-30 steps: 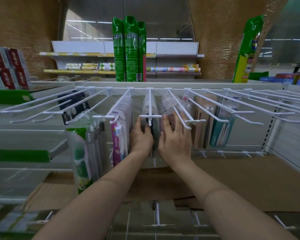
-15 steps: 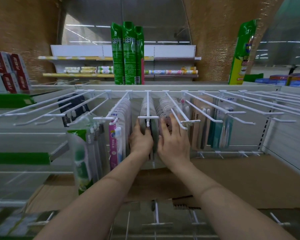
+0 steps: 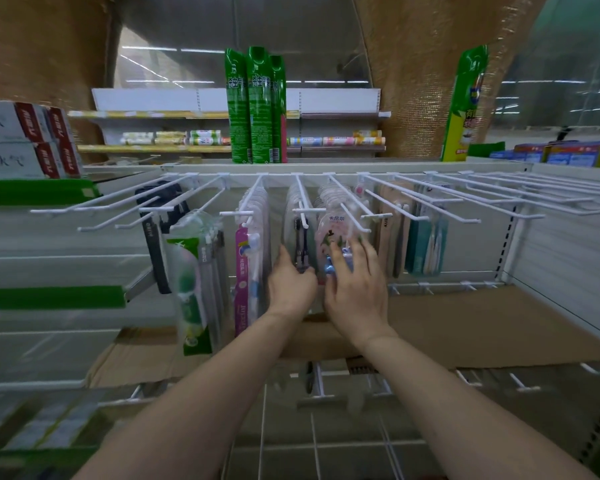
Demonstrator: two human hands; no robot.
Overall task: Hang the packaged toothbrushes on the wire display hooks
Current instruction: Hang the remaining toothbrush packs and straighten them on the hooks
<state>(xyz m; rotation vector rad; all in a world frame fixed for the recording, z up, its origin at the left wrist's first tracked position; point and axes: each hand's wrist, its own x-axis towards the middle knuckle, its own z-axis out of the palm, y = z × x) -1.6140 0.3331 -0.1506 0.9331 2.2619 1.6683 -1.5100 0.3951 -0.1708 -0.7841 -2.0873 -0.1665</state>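
White wire hooks (image 3: 303, 211) at the rack's middle carry the toothbrush packs (image 3: 300, 237): left hand (image 3: 290, 284) cups one stack, right hand (image 3: 355, 289) presses spread-fingered; best square them gently, holes fully seated.

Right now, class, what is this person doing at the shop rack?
A person is stocking toothbrush packs on white wire hooks. The left hand holds the lower end of a pack with dark brushes hanging on the middle hook. The right hand, fingers spread, rests against the pink pack on the next hook. Other packs already hang on both sides, and several hooks on the far left and right are bare.
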